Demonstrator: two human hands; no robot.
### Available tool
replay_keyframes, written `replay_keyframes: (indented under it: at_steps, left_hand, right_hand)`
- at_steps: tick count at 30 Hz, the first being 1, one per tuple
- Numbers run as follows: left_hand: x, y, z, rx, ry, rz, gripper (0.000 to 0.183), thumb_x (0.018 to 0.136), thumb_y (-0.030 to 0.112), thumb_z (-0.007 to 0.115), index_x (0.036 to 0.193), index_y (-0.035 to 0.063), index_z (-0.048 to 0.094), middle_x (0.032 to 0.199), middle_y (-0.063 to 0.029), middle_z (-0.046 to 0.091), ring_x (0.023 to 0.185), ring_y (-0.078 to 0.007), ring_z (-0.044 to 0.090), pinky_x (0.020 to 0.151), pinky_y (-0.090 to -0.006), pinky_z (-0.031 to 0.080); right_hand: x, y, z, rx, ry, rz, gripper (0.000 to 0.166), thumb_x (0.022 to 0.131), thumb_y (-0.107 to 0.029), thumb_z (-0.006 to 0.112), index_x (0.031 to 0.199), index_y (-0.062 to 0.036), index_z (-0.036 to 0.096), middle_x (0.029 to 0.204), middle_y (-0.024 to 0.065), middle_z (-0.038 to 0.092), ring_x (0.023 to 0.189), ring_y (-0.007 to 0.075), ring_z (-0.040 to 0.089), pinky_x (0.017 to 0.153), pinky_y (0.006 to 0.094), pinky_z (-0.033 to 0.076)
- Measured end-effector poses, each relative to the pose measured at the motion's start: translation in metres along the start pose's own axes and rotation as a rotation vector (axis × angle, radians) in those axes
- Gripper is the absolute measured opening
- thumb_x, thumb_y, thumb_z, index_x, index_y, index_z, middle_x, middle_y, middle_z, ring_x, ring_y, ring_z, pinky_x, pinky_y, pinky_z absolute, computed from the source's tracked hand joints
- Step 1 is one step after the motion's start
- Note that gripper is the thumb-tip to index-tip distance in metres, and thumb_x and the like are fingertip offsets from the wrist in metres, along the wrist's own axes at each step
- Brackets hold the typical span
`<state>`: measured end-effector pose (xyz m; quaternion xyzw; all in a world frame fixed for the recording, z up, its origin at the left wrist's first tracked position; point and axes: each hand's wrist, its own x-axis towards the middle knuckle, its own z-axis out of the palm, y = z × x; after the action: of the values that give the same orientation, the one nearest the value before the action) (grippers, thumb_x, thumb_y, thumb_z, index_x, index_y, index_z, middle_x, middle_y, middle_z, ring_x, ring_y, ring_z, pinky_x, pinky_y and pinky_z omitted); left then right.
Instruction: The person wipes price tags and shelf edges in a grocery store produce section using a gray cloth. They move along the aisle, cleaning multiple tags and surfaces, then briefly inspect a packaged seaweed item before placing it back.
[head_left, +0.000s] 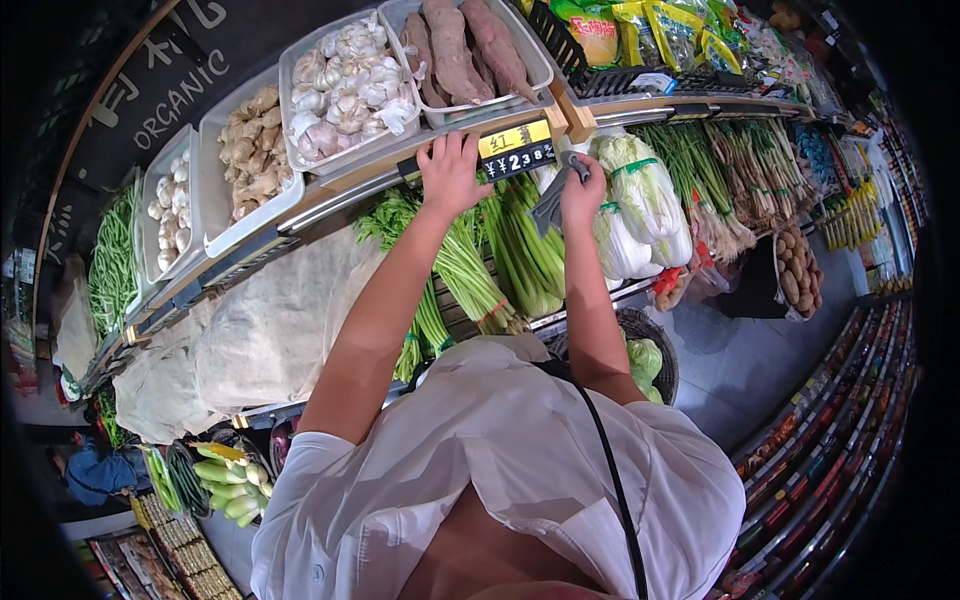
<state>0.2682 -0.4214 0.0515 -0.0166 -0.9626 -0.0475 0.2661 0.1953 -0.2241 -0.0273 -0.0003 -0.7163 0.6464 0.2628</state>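
My left hand (451, 174) rests with spread fingers on the wooden front edge of the upper shelf, beside a yellow and black price sign (516, 149). Just right of that sign, my right hand (582, 191) grips a crumpled grey cloth (552, 198), which hangs down to the left. Above the sign stands a plastic tub of sweet potatoes (450, 49), with a tub of garlic bulbs (349, 90) left of it. Celery (525, 247) lies below, between my forearms. Napa cabbages (637, 187) tied with green bands are close to the right of my right hand.
Tubs of ginger (255, 150) and small garlic bulbs (174, 206) line the upper shelf leftward. Pale cloth (270, 322) covers part of the lower shelf. Spring onions (694, 180) and a potato container (798, 274) are at right. A basket of cabbage (664, 352) stands near my right elbow. A person (101, 469) is far left.
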Motion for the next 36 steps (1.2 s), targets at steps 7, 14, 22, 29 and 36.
replay_keyframes:
  at_steps: [7,14,22,29,36]
  left_hand:
    - [0.0,0.0,-0.002,0.022,-0.029,-0.03,0.082,0.05,0.035,0.084,0.121,0.0115,0.051,0.109,-0.0053,0.048,0.108,-0.0246,0.044,0.094,-0.0453,0.03]
    - [0.003,0.0,-0.002,0.061,-0.033,-0.03,0.081,0.048,0.037,0.086,0.117,0.012,0.054,0.108,-0.0047,0.048,0.106,-0.0241,0.045,0.09,-0.0445,0.032]
    - [0.002,0.001,-0.002,0.05,-0.039,-0.023,0.082,0.047,0.036,0.086,0.118,0.0126,0.053,0.108,-0.0042,0.049,0.105,-0.0235,0.045,0.087,-0.0445,0.033]
    - [0.001,-0.008,0.012,0.11,0.006,0.003,0.08,0.046,0.031,0.085,0.117,0.0132,0.052,0.109,-0.0037,0.048,0.107,-0.0231,0.045,0.087,-0.0449,0.033]
    - [0.0,-0.001,0.001,0.028,-0.01,-0.004,0.083,0.047,0.032,0.086,0.12,0.013,0.052,0.108,-0.0042,0.048,0.106,-0.0238,0.045,0.088,-0.0454,0.032]
  right_hand:
    - [0.007,-0.034,0.0,-0.209,-0.222,-0.278,0.031,0.076,-0.001,0.059,0.107,-0.0065,0.06,0.101,0.0163,0.055,0.091,0.036,0.055,0.083,0.0396,0.045]
    - [-0.015,-0.054,0.021,-0.336,-0.199,-0.186,0.031,0.072,-0.004,0.063,0.103,-0.006,0.059,0.098,0.0181,0.055,0.089,0.0376,0.057,0.079,0.0415,0.047]
    - [-0.035,-0.064,0.028,-0.366,-0.286,-0.219,0.034,0.069,-0.004,0.065,0.101,-0.0106,0.057,0.1,0.0148,0.052,0.088,0.0366,0.057,0.074,0.0436,0.048]
    - [-0.069,-0.088,0.04,-0.432,-0.477,-0.251,0.036,0.069,-0.005,0.067,0.102,-0.0131,0.058,0.1,0.0118,0.052,0.083,0.0336,0.06,0.069,0.042,0.05]
    - [-0.053,-0.081,0.029,-0.453,-0.445,-0.216,0.033,0.07,-0.006,0.066,0.102,-0.0128,0.059,0.102,0.0119,0.053,0.083,0.0339,0.06,0.07,0.0428,0.05]
